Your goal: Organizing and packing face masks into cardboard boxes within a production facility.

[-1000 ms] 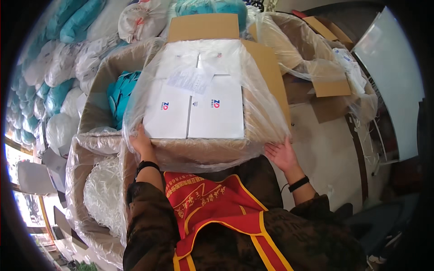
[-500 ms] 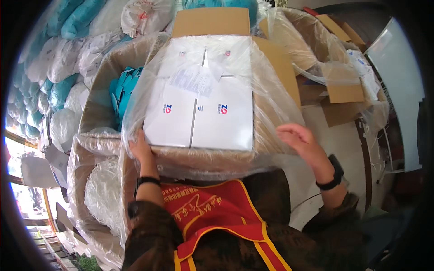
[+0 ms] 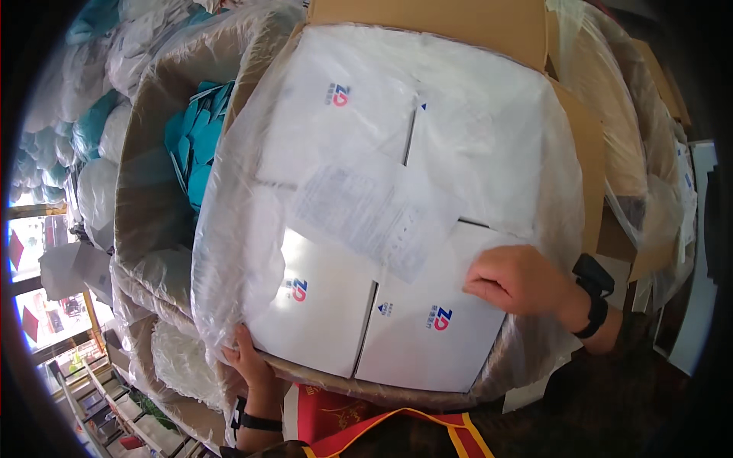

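Note:
In front of me stands a large cardboard carton (image 3: 569,175) with a clear plastic liner (image 3: 229,229) draped over its sides. Packed inside are white boxes (image 3: 427,343) with flat lids, partly under the plastic. A printed sheet (image 3: 359,206) lies across their middle. My left hand (image 3: 250,362) grips the liner at the carton's near left corner, its thumb on the near side of the white box. Above the near right box is my right hand (image 3: 508,278), its fingers curled together. Whatever lies inside those fingers is hidden.
To the left, a lined carton (image 3: 130,191) holds teal flat pieces (image 3: 200,145). Nearer, another has crumpled clear plastic (image 3: 183,359). Filled bags (image 3: 99,160) are piled at far left. More lined cartons (image 3: 622,114) stand to the right, beside a white panel (image 3: 696,259).
My right hand has moved from beyond the carton's right side to above the near right box, its fingers now curled. My left hand stays at the near left corner. The view is closer and tilted.

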The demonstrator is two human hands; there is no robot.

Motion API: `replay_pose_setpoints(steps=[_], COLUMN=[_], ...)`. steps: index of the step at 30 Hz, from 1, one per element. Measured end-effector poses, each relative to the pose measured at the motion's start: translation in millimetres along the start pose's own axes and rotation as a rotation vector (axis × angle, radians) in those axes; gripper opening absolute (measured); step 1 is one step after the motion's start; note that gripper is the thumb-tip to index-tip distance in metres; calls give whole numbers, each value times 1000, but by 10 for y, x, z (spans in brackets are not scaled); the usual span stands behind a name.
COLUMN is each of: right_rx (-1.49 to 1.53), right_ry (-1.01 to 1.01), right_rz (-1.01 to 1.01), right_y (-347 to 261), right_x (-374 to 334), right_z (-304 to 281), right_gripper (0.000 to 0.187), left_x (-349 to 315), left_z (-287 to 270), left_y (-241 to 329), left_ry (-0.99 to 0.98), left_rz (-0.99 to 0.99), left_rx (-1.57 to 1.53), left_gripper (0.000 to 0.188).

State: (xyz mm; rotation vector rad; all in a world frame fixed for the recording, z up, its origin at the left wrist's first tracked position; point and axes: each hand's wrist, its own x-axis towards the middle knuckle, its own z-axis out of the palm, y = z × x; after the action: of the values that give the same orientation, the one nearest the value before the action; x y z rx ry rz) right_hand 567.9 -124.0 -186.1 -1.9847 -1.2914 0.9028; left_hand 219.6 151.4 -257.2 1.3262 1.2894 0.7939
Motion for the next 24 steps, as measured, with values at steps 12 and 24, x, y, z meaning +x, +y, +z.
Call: replay_pose_setpoints(steps=[12, 24], right_rx=[682, 670], right_ry=[-59, -31], right_rz=[518, 840], right_y=[-47, -32], right_x=[241, 371], right_z=[-211, -265], right_gripper=[17, 35], left_x=[87, -9], left_z=[-122, -148], left_y=[-58, 242], left_ry=[20, -233], left_rz=[-17, -143], left_rx=[175, 548], left_gripper=[41, 39])
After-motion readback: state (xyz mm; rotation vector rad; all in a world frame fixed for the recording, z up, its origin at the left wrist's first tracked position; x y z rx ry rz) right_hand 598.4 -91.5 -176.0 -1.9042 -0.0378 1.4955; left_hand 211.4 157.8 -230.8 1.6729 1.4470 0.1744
